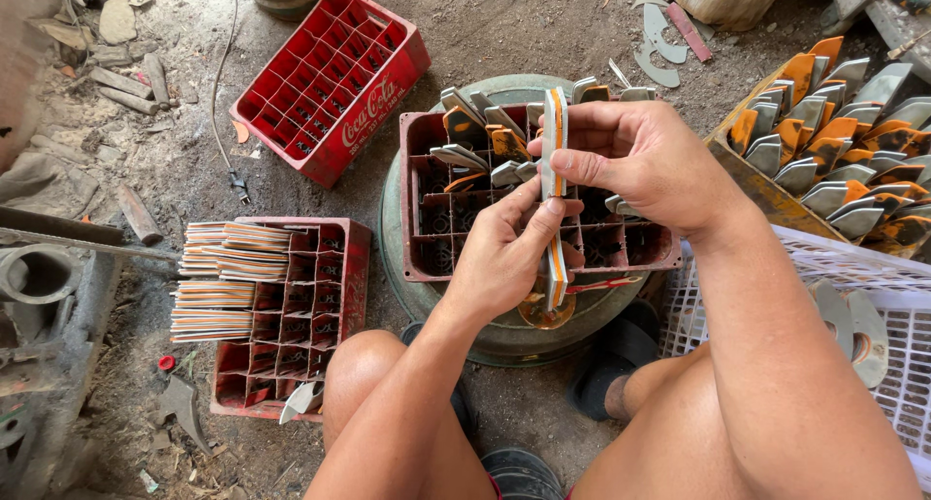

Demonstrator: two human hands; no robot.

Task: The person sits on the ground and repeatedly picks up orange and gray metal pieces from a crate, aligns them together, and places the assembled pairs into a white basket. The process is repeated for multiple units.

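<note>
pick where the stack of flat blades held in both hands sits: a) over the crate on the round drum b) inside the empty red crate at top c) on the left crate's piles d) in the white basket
a: both the left hand and the right hand grip the upright stack above the crate that rests on the drum, directly ahead of the knees.

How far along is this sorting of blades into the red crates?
Done: the red crate at lower left holds neat stacks of flat blades along one side. In hand: both the left hand and right hand grip a small stack over the middle crate, which is partly filled. Left: a wooden box of loose blades at right, and one crate standing empty.
</note>
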